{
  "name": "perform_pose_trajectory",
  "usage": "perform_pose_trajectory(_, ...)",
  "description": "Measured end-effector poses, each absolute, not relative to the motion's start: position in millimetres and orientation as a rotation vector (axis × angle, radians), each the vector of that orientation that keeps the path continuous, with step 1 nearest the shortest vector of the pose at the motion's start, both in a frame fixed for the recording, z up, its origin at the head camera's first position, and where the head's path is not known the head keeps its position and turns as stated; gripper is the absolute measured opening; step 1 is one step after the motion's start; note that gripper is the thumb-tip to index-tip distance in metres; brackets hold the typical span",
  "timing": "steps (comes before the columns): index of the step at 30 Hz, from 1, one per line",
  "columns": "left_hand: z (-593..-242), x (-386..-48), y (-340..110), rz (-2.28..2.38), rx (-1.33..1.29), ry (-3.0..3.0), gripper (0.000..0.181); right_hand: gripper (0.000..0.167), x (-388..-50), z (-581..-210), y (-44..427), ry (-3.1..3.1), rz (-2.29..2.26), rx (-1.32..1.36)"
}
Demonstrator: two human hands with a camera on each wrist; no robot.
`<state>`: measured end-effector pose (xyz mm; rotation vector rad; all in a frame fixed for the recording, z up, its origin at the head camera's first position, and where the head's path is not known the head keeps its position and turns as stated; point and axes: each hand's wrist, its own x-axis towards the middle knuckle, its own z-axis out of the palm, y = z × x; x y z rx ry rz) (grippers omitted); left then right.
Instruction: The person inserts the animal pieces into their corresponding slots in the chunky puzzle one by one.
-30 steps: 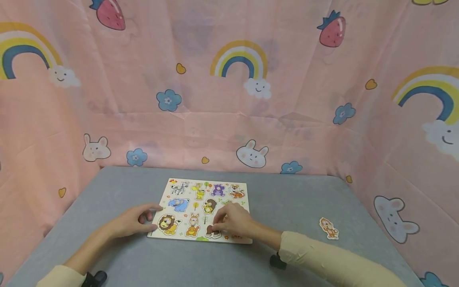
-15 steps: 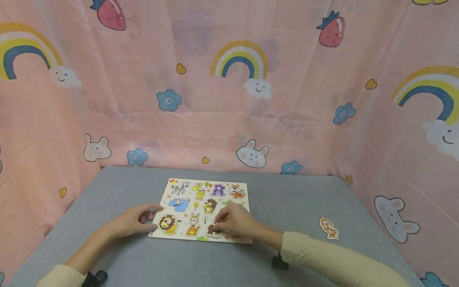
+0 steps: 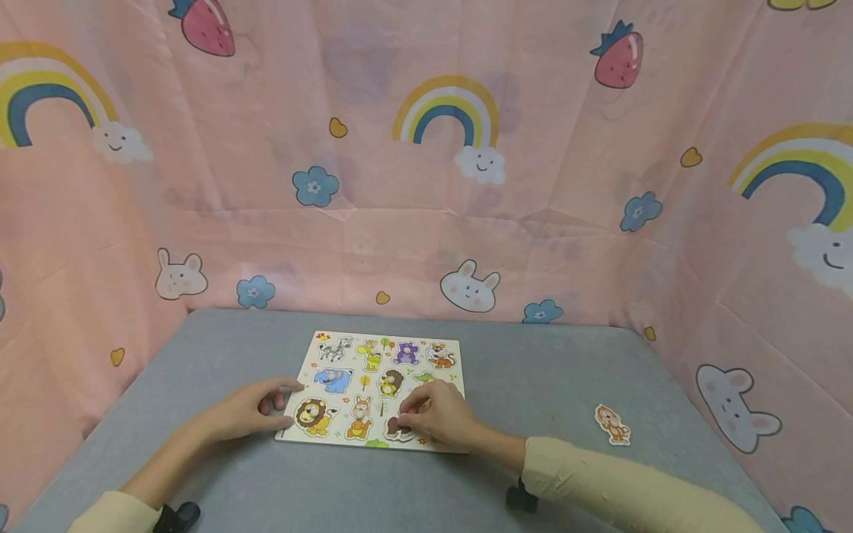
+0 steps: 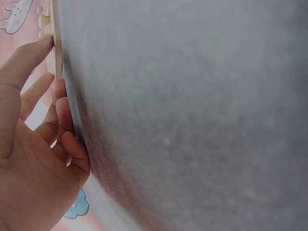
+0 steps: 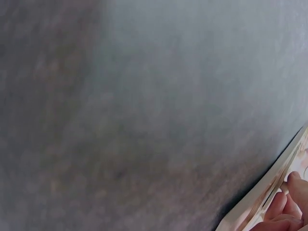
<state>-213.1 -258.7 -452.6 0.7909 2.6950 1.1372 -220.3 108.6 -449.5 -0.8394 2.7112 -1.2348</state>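
Note:
A white animal puzzle board (image 3: 343, 407) lies on the table with knobbed pieces in it, among them a lion (image 3: 313, 417), a kangaroo (image 3: 358, 418) and an elephant (image 3: 333, 380). My right hand (image 3: 440, 414) is over its lower right part, pinching the small knob (image 5: 285, 187) of a brown animal puzzle piece (image 3: 398, 432). That piece is mostly hidden by the fingers, so its kind and whether it sits flush are unclear. At the board's left edge, my left hand (image 3: 249, 409) touches with thumb and fingertip, its other fingers loosely bent.
A loose monkey-like puzzle piece (image 3: 611, 425) lies to the right on the grey table (image 3: 533, 385). Behind and at the sides hangs a pink patterned cloth (image 3: 360, 252). Dark wrist devices are on both arms.
My right hand shifts very slightly at the brown piece, keeping its pinch. The left hand stays at the board's edge, and the loose piece has not moved.

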Motion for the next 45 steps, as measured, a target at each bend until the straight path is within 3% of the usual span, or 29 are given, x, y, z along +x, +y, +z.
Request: perform_pose_trajectory(45,-452,-213,-259,1.130,0.799,2.708,0.050,0.013,-212,-456,101,2.721,-1.317,-0.626)
